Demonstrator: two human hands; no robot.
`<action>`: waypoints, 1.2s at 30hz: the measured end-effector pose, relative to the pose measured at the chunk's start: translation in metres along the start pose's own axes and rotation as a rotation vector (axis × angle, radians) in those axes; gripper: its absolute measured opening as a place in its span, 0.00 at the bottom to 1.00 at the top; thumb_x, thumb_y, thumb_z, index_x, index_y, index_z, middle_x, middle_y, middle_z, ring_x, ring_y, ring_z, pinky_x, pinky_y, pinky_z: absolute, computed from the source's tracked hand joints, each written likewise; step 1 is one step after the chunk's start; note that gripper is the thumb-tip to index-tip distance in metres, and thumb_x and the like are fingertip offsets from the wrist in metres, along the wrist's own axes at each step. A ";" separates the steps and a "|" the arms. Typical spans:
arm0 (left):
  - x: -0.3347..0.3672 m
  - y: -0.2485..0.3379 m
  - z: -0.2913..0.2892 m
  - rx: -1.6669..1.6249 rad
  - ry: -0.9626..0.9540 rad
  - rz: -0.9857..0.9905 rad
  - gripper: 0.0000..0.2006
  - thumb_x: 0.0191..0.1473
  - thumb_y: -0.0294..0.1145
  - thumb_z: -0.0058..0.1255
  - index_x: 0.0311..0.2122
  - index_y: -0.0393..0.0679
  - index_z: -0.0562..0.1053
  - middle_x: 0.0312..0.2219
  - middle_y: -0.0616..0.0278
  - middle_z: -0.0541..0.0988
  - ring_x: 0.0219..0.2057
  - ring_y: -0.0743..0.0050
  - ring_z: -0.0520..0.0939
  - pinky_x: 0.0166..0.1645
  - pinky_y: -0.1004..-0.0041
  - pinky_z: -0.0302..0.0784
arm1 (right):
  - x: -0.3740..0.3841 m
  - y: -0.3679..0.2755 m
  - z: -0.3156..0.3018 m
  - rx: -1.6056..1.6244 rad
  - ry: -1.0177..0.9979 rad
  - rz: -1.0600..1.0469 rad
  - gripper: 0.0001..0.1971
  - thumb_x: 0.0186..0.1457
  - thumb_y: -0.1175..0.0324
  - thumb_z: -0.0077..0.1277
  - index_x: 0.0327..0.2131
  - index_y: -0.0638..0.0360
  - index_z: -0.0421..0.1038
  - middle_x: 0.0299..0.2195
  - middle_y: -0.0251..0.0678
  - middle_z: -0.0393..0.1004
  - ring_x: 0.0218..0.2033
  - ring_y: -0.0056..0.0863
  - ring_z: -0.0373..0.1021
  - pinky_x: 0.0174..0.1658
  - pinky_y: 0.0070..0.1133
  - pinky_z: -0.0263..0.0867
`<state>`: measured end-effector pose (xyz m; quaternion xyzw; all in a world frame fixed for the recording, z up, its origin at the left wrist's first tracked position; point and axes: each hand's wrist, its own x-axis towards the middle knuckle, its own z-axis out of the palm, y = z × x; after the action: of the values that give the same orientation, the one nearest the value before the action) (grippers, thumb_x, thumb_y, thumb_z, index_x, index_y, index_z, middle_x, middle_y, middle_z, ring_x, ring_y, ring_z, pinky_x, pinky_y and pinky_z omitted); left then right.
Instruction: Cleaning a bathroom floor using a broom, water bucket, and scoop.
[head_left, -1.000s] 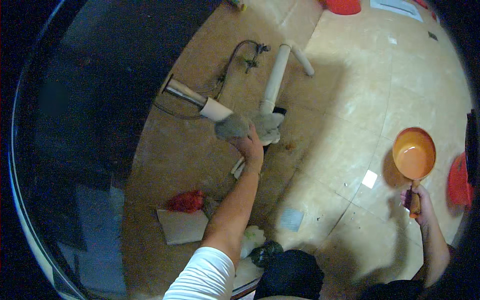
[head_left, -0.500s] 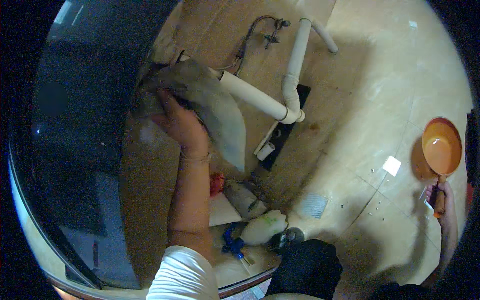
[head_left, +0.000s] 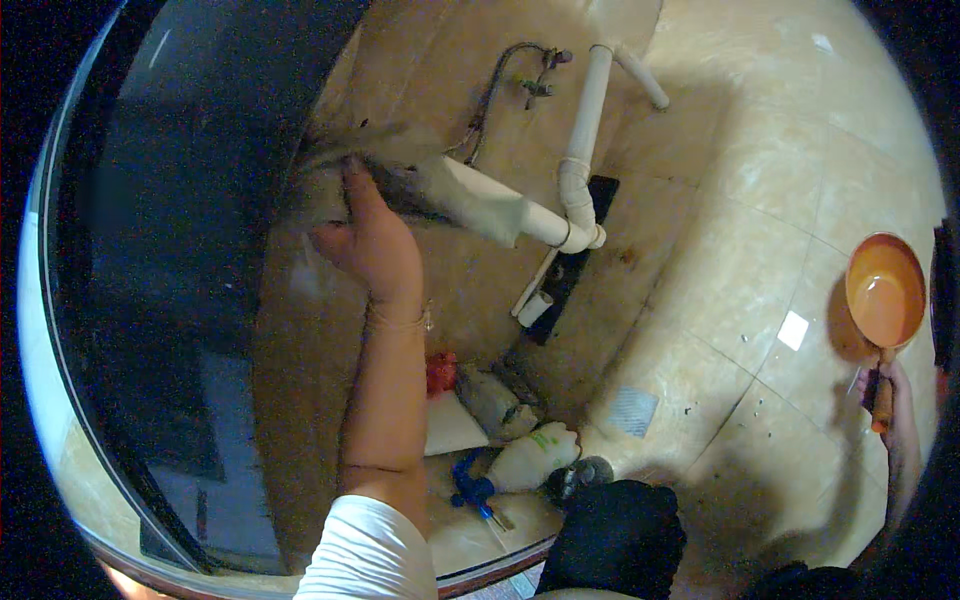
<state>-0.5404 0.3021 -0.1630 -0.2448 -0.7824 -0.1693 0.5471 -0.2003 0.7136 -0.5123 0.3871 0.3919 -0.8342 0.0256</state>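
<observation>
My left hand [head_left: 378, 245] reaches up beside the dark glossy panel and holds a grey-green cloth [head_left: 475, 205]. Part of my fingers is hidden by the cloth, which is smeared by motion. Its loose end hangs out to the right, in front of a white drainpipe [head_left: 545, 225]. Far to the right, my right hand [head_left: 895, 385] is closed round the handle of an orange water dipper [head_left: 885, 290]. The dipper is held above the tiled floor, and a bright glint shows in its bowl.
The dark panel [head_left: 190, 300] fills the left side. A hose with a valve [head_left: 540, 88] is on the tiled wall. Below lie a red bundle [head_left: 440, 372], a white bottle [head_left: 535, 455] and a blue-handled tool [head_left: 475, 490]. A floor drain [head_left: 633, 412] is set in the tiles.
The cloth's loose end has swung up and right, from hanging low to lying across the drainpipe. My left hand has shifted slightly; the right still holds the dipper in nearly the same place.
</observation>
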 end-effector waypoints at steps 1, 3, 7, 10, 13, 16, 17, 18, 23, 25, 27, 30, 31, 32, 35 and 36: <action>0.004 0.029 -0.003 0.005 -0.084 0.063 0.18 0.47 0.30 0.45 0.45 0.37 0.64 0.39 0.45 0.70 0.37 0.55 0.73 0.42 0.68 0.66 | 0.000 0.002 -0.002 0.003 0.009 -0.022 0.16 0.45 0.56 0.41 0.31 0.59 0.60 0.26 0.35 0.67 0.24 0.23 0.65 0.28 0.19 0.64; 0.014 0.073 -0.001 0.001 -0.168 0.125 0.18 0.48 0.32 0.45 0.44 0.37 0.65 0.39 0.45 0.70 0.37 0.55 0.73 0.40 0.69 0.67 | -0.005 0.002 -0.006 0.006 0.026 -0.044 0.16 0.45 0.56 0.41 0.31 0.60 0.61 0.26 0.35 0.67 0.24 0.23 0.65 0.28 0.19 0.64; 0.040 0.061 0.030 0.514 -0.163 0.225 0.17 0.47 0.34 0.47 0.41 0.34 0.67 0.38 0.45 0.70 0.39 0.55 0.71 0.43 0.67 0.64 | -0.010 -0.002 0.004 0.045 -0.014 -0.071 0.17 0.45 0.56 0.42 0.31 0.61 0.61 0.26 0.35 0.67 0.25 0.24 0.66 0.29 0.20 0.65; 0.034 0.069 0.052 0.354 -0.123 0.235 0.18 0.47 0.34 0.47 0.40 0.33 0.66 0.38 0.45 0.68 0.42 0.53 0.68 0.46 0.65 0.61 | -0.018 -0.008 -0.003 0.036 0.019 -0.032 0.16 0.44 0.56 0.43 0.30 0.60 0.61 0.26 0.36 0.67 0.26 0.25 0.67 0.29 0.20 0.66; 0.025 0.037 0.077 -0.004 -0.158 -0.039 0.18 0.47 0.34 0.47 0.40 0.33 0.66 0.40 0.45 0.67 0.44 0.50 0.65 0.48 0.64 0.58 | -0.018 -0.005 0.000 0.057 0.039 -0.002 0.16 0.44 0.57 0.44 0.31 0.60 0.61 0.27 0.37 0.68 0.26 0.25 0.67 0.29 0.20 0.66; 0.002 0.031 0.096 0.064 -0.155 0.014 0.17 0.47 0.34 0.44 0.43 0.37 0.65 0.42 0.43 0.66 0.44 0.47 0.66 0.47 0.62 0.61 | -0.021 -0.005 0.005 0.048 0.079 0.021 0.17 0.44 0.58 0.43 0.33 0.61 0.61 0.27 0.36 0.68 0.26 0.26 0.67 0.29 0.20 0.65; -0.008 0.035 0.104 0.045 -0.166 -0.045 0.18 0.48 0.33 0.41 0.46 0.41 0.65 0.43 0.42 0.66 0.43 0.44 0.67 0.47 0.61 0.63 | -0.025 -0.006 0.007 0.056 0.080 0.024 0.16 0.44 0.59 0.42 0.32 0.61 0.62 0.26 0.36 0.68 0.25 0.26 0.67 0.30 0.20 0.65; -0.016 0.024 0.119 0.032 -0.179 -0.052 0.18 0.48 0.33 0.41 0.46 0.41 0.65 0.43 0.42 0.66 0.43 0.44 0.67 0.47 0.61 0.63 | -0.028 -0.005 0.006 0.068 0.079 0.028 0.15 0.45 0.59 0.42 0.32 0.61 0.62 0.25 0.36 0.68 0.25 0.26 0.67 0.30 0.20 0.64; -0.077 0.007 0.204 -0.145 -0.748 -0.183 0.17 0.43 0.29 0.44 0.40 0.32 0.65 0.42 0.44 0.65 0.45 0.44 0.62 0.50 0.60 0.56 | -0.057 -0.005 -0.008 0.020 0.195 0.064 0.17 0.43 0.59 0.42 0.34 0.61 0.61 0.27 0.37 0.69 0.26 0.26 0.67 0.31 0.22 0.65; -0.080 -0.107 0.267 0.394 -0.737 0.473 0.16 0.44 0.30 0.43 0.40 0.33 0.66 0.42 0.44 0.65 0.45 0.44 0.63 0.50 0.59 0.57 | -0.054 -0.005 0.003 0.021 0.111 0.042 0.18 0.42 0.60 0.42 0.36 0.61 0.60 0.28 0.37 0.69 0.26 0.26 0.67 0.31 0.22 0.65; -0.137 -0.056 0.264 0.320 -0.899 0.373 0.16 0.45 0.31 0.42 0.40 0.34 0.66 0.42 0.43 0.65 0.45 0.44 0.63 0.50 0.59 0.59 | -0.053 0.005 -0.009 0.011 0.227 0.063 0.16 0.42 0.60 0.42 0.34 0.59 0.60 0.28 0.37 0.69 0.27 0.26 0.67 0.32 0.23 0.65; -0.149 -0.029 0.260 0.299 -1.146 0.048 0.16 0.47 0.32 0.40 0.40 0.35 0.67 0.42 0.43 0.65 0.45 0.46 0.64 0.49 0.59 0.61 | -0.063 0.001 -0.004 0.035 0.244 0.055 0.15 0.43 0.60 0.43 0.33 0.58 0.60 0.27 0.37 0.69 0.27 0.27 0.67 0.32 0.23 0.65; -0.148 -0.028 0.260 0.296 -1.248 -0.207 0.16 0.48 0.33 0.39 0.41 0.35 0.67 0.42 0.44 0.64 0.45 0.47 0.64 0.48 0.59 0.63 | -0.066 0.001 -0.005 0.034 0.238 0.055 0.15 0.43 0.60 0.43 0.33 0.58 0.60 0.27 0.37 0.69 0.27 0.27 0.67 0.32 0.23 0.65; -0.156 -0.027 0.251 0.304 -1.179 -0.090 0.15 0.49 0.32 0.38 0.41 0.35 0.67 0.42 0.44 0.64 0.45 0.47 0.64 0.47 0.59 0.64 | -0.068 0.003 -0.008 0.063 0.244 0.057 0.15 0.44 0.59 0.41 0.33 0.59 0.60 0.27 0.37 0.68 0.27 0.27 0.67 0.31 0.23 0.65; -0.160 0.003 0.216 0.403 -1.121 0.158 0.13 0.50 0.29 0.35 0.40 0.36 0.67 0.42 0.47 0.63 0.42 0.48 0.65 0.45 0.58 0.65 | -0.054 0.017 -0.019 0.107 0.152 0.046 0.16 0.45 0.57 0.41 0.34 0.58 0.60 0.27 0.36 0.68 0.27 0.27 0.67 0.31 0.23 0.65; -0.158 0.027 0.201 0.394 -1.120 0.176 0.13 0.50 0.29 0.36 0.40 0.36 0.67 0.42 0.47 0.63 0.42 0.48 0.66 0.45 0.58 0.66 | -0.049 0.019 -0.021 0.094 0.113 0.048 0.18 0.45 0.54 0.43 0.35 0.57 0.60 0.27 0.35 0.68 0.27 0.26 0.67 0.31 0.22 0.65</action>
<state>-0.6362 0.4004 -0.3809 -0.2548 -0.9450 0.1796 0.0985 -0.1464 0.7020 -0.4996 0.4438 0.3435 -0.8277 0.0053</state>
